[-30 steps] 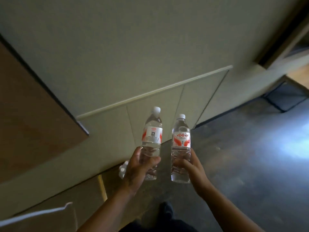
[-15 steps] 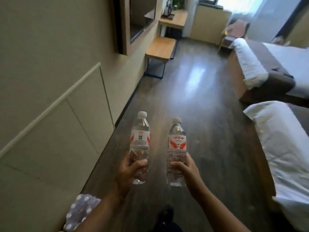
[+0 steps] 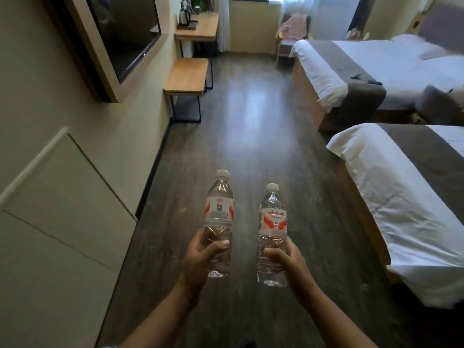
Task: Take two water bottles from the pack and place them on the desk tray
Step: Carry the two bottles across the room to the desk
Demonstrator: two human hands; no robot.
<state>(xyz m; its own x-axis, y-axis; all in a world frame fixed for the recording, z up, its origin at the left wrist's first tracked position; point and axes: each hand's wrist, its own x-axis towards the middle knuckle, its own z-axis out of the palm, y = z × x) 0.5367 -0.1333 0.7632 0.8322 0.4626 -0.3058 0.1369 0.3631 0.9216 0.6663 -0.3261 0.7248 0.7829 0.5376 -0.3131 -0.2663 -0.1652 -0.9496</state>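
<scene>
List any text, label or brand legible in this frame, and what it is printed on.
Right bottle, held in the right hand: red characters on its white label, too blurred to read.
Left bottle, held in the left hand: a dark square that looks like a QR code and small print, unreadable.
No other text is legible in this frame.

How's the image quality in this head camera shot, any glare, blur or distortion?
Head view: window light at the far end leaves a bright glare streak on the dark floor; wide-angle bending curves the wall panel and beds; the two bottles are fairly sharp, the far desk soft.
</scene>
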